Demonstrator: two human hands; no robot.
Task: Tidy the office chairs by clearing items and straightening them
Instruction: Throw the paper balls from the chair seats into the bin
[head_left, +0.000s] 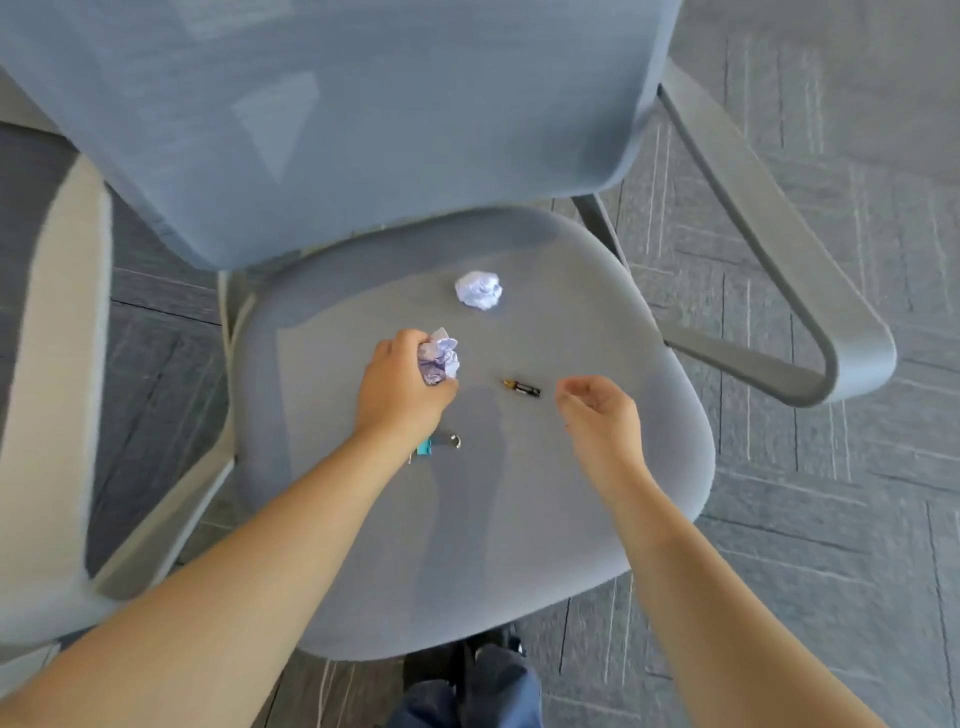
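One grey chair (498, 467) fills the view, its mesh back at 12 o'clock, and two armrests (779, 270) flank it at 3 and 9 o'clock over grey carpet (831, 519). Two bare forearms reach in from 6 o'clock. The left hand (400, 389), just left of the seat's middle, is closed around one paper ball (441, 361), which sticks out past the fingers. The right hand (602, 415), at about 3 o'clock from it, hovers with fingers loosely curled and apart, holding nothing. A second paper ball (479, 290) lies loose on the seat toward 12 o'clock. One battery (521, 387) lies between the hands, just beside the right fingertips. One teal clip (434, 447) peeks from under the left wrist at 6 o'clock.
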